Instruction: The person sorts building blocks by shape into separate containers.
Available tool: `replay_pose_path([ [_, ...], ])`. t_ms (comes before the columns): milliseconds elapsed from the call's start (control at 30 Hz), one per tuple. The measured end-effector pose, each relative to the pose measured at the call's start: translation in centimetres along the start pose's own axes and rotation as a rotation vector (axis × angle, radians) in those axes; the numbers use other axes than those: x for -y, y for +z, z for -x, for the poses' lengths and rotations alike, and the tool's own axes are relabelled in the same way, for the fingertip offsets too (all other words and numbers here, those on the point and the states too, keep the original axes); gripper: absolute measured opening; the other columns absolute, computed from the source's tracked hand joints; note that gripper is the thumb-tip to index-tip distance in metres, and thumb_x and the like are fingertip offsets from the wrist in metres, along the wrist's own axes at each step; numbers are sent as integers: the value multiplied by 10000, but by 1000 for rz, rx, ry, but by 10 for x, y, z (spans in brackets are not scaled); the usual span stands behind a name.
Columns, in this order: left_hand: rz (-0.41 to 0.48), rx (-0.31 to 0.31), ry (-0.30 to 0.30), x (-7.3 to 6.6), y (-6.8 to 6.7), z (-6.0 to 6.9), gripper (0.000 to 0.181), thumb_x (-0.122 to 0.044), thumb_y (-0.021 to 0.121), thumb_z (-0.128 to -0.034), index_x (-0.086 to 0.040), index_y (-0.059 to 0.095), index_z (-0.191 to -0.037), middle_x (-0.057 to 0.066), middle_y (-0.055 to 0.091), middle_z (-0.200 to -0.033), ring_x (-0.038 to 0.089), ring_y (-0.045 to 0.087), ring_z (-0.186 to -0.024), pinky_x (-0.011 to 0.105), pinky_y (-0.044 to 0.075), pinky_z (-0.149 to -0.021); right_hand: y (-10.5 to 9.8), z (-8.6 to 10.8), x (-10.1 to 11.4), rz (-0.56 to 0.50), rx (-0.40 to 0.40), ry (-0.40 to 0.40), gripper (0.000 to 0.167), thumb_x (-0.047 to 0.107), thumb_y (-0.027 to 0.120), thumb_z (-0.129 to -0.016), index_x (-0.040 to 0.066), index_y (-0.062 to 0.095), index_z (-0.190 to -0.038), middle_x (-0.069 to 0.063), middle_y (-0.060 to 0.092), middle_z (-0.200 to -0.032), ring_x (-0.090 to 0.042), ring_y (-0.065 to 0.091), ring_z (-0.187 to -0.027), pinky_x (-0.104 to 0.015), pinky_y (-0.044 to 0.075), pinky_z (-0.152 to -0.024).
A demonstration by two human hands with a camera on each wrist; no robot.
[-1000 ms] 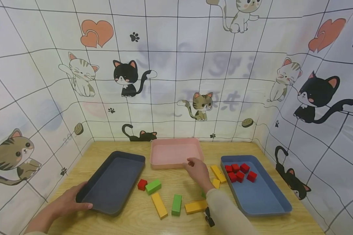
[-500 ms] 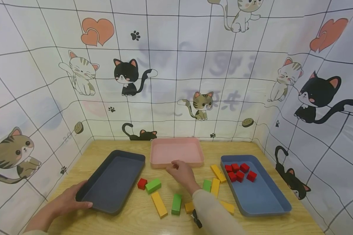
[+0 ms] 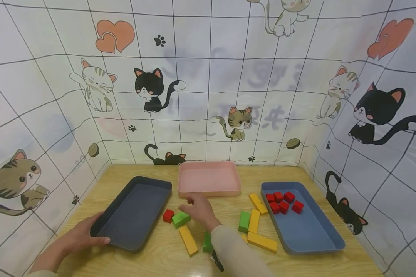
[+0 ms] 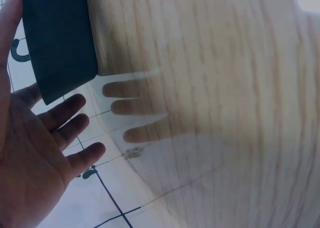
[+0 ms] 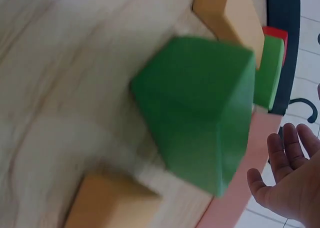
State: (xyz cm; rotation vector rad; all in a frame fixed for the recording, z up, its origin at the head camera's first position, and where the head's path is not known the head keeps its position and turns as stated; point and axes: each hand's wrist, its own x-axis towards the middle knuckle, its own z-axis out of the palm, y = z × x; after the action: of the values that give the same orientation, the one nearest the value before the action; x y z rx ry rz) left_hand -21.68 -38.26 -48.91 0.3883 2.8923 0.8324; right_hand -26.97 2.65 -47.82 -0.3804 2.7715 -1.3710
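Observation:
My left hand (image 3: 81,234) rests at the near left corner of the dark grey tray (image 3: 133,215), thumb along its front side. In the left wrist view its other fingers lie fairly straight beside the tray wall. My right hand (image 3: 198,209) hovers in front of the pink tray (image 3: 209,193), holding nothing, its fingers loosely bent. Just left of its fingertips, a green block (image 3: 181,219) lies beside a red cube (image 3: 168,216). A yellow block (image 3: 188,241) points toward me below them. Another green block (image 3: 207,242) is partly hidden by the right sleeve.
On the right stands a blue tray (image 3: 315,234) with several red cubes (image 3: 283,207). Left of it lie a green block (image 3: 244,221) and yellow blocks (image 3: 262,241), one partly hidden by the sleeve. Cat-patterned cloth (image 3: 194,77) walls the table's back and sides.
My right hand has moved left along the pink tray's front toward the green block and red cube, uncovering blocks on the right. My left hand stays at the grey tray.

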Motion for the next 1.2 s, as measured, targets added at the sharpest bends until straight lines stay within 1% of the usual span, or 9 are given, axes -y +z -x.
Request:
replay_pose_path([
  [67,2,-1,2,-1,0,0,1006,-396,830,-778,159,312,-1438,448,375,-1374,642,359,-1238,690,378,-921,6,-1,1,2,15,-3,515,355,745,-881,51,648,-1285,-113,659,-1211,-276,609,-1100,-444,500,-920],
  [167,4,1,2,-1,0,1,1005,-394,830,-778,161,312,-1437,449,374,-1373,642,359,-1239,690,379,-921,14,-3,1,35,33,-23,533,352,750,-870,32,651,-1285,-102,673,-1188,-281,623,-1093,-419,506,-908],
  [333,4,7,-2,-1,-1,-1,1002,-396,825,-783,156,309,-1442,449,368,-1377,638,357,-1244,690,375,-925,22,-6,0,95,32,-43,516,363,758,-855,41,676,-1249,-80,691,-1142,-258,643,-1048,-386,511,-881],
  [567,-6,7,-1,1,0,-1,997,-393,824,-786,157,310,-1440,453,373,-1370,640,365,-1237,687,384,-918,35,-10,2,119,38,-22,467,350,764,-840,61,700,-1201,-55,708,-1099,-236,656,-1005,-384,504,-887],
  [633,-5,9,-7,1,0,-1,1001,-396,824,-785,158,307,-1440,454,371,-1371,641,363,-1239,687,381,-922,38,-9,5,141,45,-21,444,339,772,-833,74,710,-1184,-37,711,-1078,-225,656,-988,-379,503,-879],
  [733,-4,16,-20,1,0,-1,1013,-409,824,-782,153,303,-1444,454,363,-1377,641,355,-1245,690,375,-928,41,-8,8,174,54,-29,409,314,784,-832,83,720,-1163,-23,715,-1059,-212,657,-975,-383,495,-883],
  [933,-4,19,-22,2,1,-1,1019,-410,827,-780,151,299,-1448,454,360,-1382,645,347,-1249,696,369,-931,46,-6,8,239,49,-46,344,301,804,-830,101,747,-1104,1,715,-1003,-207,649,-951,-450,452,-912],
  [1100,-8,16,-15,2,1,-1,1022,-413,828,-777,152,302,-1447,450,366,-1383,647,347,-1248,699,367,-933,48,-6,6,248,39,-62,289,302,793,-840,114,763,-1057,30,719,-963,-193,645,-916,-447,432,-885],
  [1200,-15,8,-5,1,0,-1,1017,-412,828,-777,154,307,-1443,448,376,-1376,644,357,-1243,695,372,-930,49,-7,5,250,27,-73,279,311,771,-858,124,761,-1065,44,713,-965,-176,639,-911,-433,427,-887],
])
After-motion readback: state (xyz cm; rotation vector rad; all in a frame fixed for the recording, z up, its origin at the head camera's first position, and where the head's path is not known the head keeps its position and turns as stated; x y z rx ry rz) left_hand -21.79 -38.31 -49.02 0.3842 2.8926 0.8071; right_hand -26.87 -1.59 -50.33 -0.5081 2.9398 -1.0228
